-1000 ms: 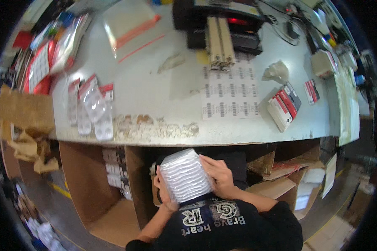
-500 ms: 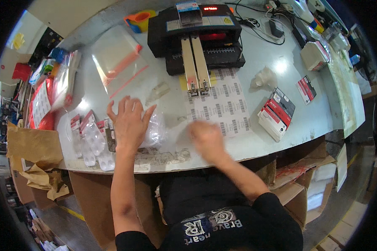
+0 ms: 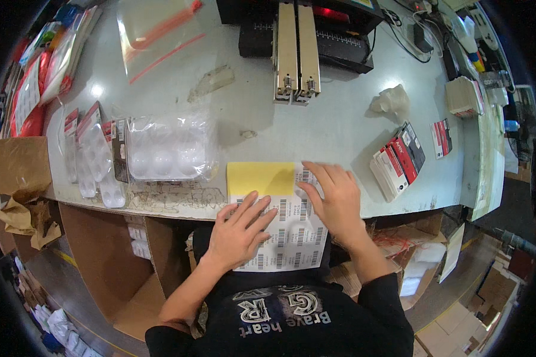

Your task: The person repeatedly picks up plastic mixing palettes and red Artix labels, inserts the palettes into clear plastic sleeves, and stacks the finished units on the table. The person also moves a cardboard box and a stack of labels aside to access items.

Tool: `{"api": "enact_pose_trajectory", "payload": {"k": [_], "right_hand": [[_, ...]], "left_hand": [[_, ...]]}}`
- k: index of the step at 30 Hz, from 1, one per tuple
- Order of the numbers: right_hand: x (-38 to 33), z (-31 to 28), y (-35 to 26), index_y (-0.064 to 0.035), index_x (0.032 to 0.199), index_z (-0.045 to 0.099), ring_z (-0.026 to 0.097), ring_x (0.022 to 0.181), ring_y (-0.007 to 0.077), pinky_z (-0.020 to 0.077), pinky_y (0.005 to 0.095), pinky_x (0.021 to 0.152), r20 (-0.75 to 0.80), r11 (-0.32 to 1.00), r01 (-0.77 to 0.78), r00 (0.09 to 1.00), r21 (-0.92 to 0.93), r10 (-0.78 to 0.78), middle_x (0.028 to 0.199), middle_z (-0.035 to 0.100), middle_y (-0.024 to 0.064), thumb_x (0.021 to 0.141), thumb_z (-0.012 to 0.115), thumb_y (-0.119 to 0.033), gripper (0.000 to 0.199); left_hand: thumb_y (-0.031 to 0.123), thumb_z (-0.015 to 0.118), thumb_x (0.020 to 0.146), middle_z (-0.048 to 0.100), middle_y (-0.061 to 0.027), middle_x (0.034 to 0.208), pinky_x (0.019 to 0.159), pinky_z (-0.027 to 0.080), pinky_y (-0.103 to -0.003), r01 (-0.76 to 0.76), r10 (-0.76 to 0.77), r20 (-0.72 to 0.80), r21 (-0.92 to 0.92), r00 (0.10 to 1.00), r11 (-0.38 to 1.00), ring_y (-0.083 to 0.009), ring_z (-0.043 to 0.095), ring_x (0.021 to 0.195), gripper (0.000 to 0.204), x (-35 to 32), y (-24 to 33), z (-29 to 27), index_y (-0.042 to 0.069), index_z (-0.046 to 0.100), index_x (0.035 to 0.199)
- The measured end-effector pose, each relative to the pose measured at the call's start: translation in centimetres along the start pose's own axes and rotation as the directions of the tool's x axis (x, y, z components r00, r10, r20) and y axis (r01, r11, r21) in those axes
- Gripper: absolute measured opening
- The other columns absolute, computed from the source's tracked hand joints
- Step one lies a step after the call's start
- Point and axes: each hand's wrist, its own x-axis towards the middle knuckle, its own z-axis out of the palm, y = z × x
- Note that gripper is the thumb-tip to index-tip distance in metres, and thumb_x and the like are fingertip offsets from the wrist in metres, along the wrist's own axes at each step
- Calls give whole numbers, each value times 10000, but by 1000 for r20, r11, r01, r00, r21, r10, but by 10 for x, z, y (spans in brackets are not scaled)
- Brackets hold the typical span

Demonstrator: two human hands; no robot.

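A barcode label sheet (image 3: pixel 287 245) lies at the near table edge and hangs over it toward my lap. Its upper left part is a bare yellow backing strip (image 3: pixel 260 177). My left hand (image 3: pixel 237 237) rests on the sheet's left side, fingers spread, just below the yellow. My right hand (image 3: pixel 337 201) is at the sheet's upper right. Its index finger and thumb are apart beside the last labels of the top row, and I see nothing gripped between them. To the left lies a clear-wrapped pack of white rounded trays (image 3: pixel 171 147).
A black machine (image 3: pixel 307 44) with two metal arms stands at the back. Stacked red and black cards (image 3: pixel 397 160) sit to the right, near crumpled translucent material (image 3: pixel 392 102). Blister-type packs (image 3: pixel 94 152) and clear bags (image 3: pixel 161 35) are at left. Open cardboard boxes (image 3: pixel 110 256) stand below the edge.
The label sheet has come from under the machine's arms to the near edge. My left hand has left the wrapped pack for the sheet; my right has moved onto it. The view has shifted nearer.
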Motion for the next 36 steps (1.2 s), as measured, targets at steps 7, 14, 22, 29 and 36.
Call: {"api": "enact_pose_trajectory", "payload": {"k": [7, 14, 22, 29, 36], "right_hand": [[15, 0, 8, -10, 1068, 519, 512, 952, 355, 446, 428, 798, 212, 979, -201, 959, 36, 189, 1016, 523, 151, 621, 794, -144, 542], [20, -12, 18, -21, 1021, 530, 553, 861, 319, 465, 391, 728, 298, 988, -154, 943, 1, 146, 913, 540, 115, 609, 811, -208, 533], [29, -14, 19, -71, 1054, 591, 573, 815, 287, 478, 371, 674, 301, 1000, -21, 954, 20, 14, 888, 563, 83, 674, 754, -158, 422], [22, -13, 27, -44, 965, 677, 602, 692, 211, 490, 314, 542, 157, 978, 207, 965, 22, -208, 861, 615, 80, 686, 682, -24, 280], [8, -10, 34, 13, 1010, 674, 629, 758, 214, 524, 286, 608, 85, 912, 389, 921, -129, -381, 1018, 653, 127, 615, 652, -7, 396]], "left_hand": [[310, 672, 791, 530, -115, 1144, 928, 355, -429, 243, -262, -337, -100, 904, 965, -288, 473, 1116, 429, 84, 3, 29, 9, 564, 1077], [302, 624, 814, 515, -83, 917, 804, 387, -374, 110, -119, -326, -48, 938, 993, -247, 497, 895, 300, 97, 4, 48, 45, 555, 952], [202, 612, 808, 481, -71, 899, 768, 341, -386, 87, -151, -255, -247, 955, 965, -245, 468, 868, 137, 102, 1, 32, 67, 590, 802], [165, 591, 814, 502, -75, 1042, 853, 268, -427, 91, -215, -227, -458, 950, 884, -242, 443, 969, 137, 105, -3, 28, 40, 595, 758], [176, 563, 834, 484, -70, 1043, 865, 266, -431, 114, -229, -190, -478, 955, 871, -253, 422, 1001, 176, 105, -3, 26, 27, 611, 752]]}}
